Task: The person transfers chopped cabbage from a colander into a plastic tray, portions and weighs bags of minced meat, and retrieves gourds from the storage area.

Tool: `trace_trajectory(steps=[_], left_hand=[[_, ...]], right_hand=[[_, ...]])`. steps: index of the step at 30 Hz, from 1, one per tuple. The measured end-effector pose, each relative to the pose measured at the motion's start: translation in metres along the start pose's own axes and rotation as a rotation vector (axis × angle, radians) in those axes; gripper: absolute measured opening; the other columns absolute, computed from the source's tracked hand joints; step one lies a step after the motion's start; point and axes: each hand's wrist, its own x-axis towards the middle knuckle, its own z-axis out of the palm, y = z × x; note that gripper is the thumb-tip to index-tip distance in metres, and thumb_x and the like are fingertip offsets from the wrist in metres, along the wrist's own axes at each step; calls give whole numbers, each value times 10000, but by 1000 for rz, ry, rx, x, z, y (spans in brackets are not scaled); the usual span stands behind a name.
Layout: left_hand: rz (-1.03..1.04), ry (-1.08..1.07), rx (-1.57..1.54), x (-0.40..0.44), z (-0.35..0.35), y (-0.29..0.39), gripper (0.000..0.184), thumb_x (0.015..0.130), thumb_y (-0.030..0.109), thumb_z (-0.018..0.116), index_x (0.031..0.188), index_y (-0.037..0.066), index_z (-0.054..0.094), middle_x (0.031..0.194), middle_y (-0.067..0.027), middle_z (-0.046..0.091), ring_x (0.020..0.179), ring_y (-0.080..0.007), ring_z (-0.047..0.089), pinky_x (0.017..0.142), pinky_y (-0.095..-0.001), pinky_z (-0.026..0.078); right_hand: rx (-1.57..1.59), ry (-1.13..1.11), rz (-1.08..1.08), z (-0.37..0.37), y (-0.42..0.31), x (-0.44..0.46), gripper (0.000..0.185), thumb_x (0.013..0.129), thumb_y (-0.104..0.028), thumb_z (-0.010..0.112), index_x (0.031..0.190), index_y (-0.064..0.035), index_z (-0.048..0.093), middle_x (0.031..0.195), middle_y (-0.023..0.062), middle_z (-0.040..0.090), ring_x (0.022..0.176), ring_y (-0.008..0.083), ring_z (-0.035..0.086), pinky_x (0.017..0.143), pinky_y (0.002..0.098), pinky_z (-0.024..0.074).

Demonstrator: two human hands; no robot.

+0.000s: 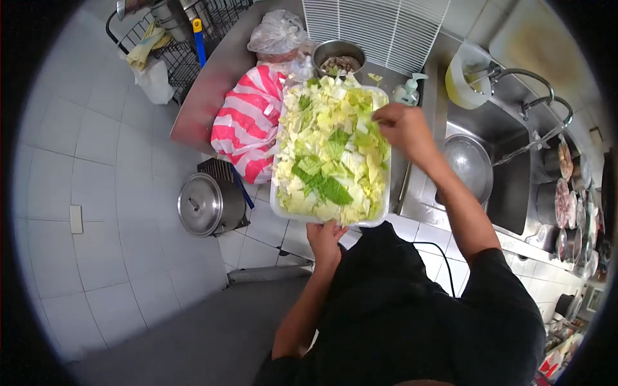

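Chopped pale-green cabbage, cutting done, filled the white plastic tray left of the steel sink! Left hand gripped its near rim; right hand, fingers bunched, reached leaves, hold unclear.

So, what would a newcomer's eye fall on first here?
First, probably the white rectangular tray of chopped yellow-green leaves in the middle, left hand at its near edge, right hand at its right side. Then the red-and-white striped plastic bag left of it, and water running into the steel sink, right.
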Motion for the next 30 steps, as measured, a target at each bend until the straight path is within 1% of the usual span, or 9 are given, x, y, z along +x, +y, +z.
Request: trace_trajectory(steps=[4, 6, 11, 14, 16, 19, 22, 28, 30], left_hand=[[-70, 27, 57, 0, -11, 9, 289, 811, -11, 548, 1066, 39, 421, 960, -113, 529, 750, -205, 570, 669, -388, 563], [-109, 55, 93, -9, -13, 11, 307, 812, -9, 548, 1089, 44, 427, 972, -114, 534, 751, -204, 576, 665, -378, 563], [-48, 143, 134, -16, 13, 22, 241, 825, -20, 542, 1026, 37, 423, 911, -97, 549, 723, -196, 588, 647, -360, 564], [-92, 171, 231, -16, 5, 22, 209, 823, -30, 546, 987, 36, 432, 867, -96, 554, 702, -197, 591, 675, -379, 563], [-113, 153, 248, -17, 1, 24, 243, 825, -11, 533, 1055, 14, 461, 951, -110, 570, 790, -227, 613, 693, -374, 542], [-177, 188, 255, -23, 0, 27, 257, 830, -29, 531, 1071, 6, 449, 960, -115, 579, 804, -233, 621, 720, -390, 539], [-131, 170, 63, -34, 2, 22, 321, 835, -34, 536, 1131, 10, 421, 978, -129, 575, 823, -244, 622, 748, -406, 537], [-117, 316, -9, -44, -3, 25, 399, 839, -32, 516, 1212, 4, 378, 1080, -159, 486, 910, -285, 605, 836, -418, 516], [-92, 407, -34, -45, -3, 27, 383, 846, -13, 521, 1213, 14, 413, 1017, -134, 521, 853, -237, 599, 761, -351, 523]], right_hand=[[109, -254, -48, 21, -11, 42, 210, 721, -81, 636, 919, -27, 684, 854, 197, 651, 804, 356, 626, 784, 392, 498], [-1, -152, 130, 18, 10, 73, 205, 752, -118, 603, 922, -40, 688, 798, 210, 643, 772, 370, 623, 780, 405, 498], [-150, 109, 34, 38, 102, 167, 237, 656, -74, 600, 871, -28, 690, 787, 203, 643, 731, 368, 625, 690, 451, 505], [-266, 2, -2, 85, 145, 234, 226, 649, -77, 615, 856, -26, 688, 806, 194, 655, 761, 352, 638, 696, 449, 509], [-443, -623, -33, 111, 152, 260, 298, 649, -91, 612, 935, -99, 696, 901, 153, 666, 878, 326, 635, 733, 408, 512], [-584, -849, -291, 119, 157, 256, 345, 634, -76, 635, 968, -133, 694, 962, 147, 661, 919, 318, 630, 746, 414, 511], [-556, -889, -476, 140, 178, 255, 375, 614, -55, 650, 978, -136, 690, 997, 159, 647, 927, 332, 623, 758, 425, 507], [-564, -878, -442, 179, 209, 253, 235, 672, -49, 602, 883, -96, 694, 961, 179, 642, 924, 340, 616, 772, 433, 497], [-501, -832, -431, 175, 210, 253, 219, 681, -45, 591, 868, -96, 694, 948, 180, 645, 916, 338, 619, 773, 431, 495]])
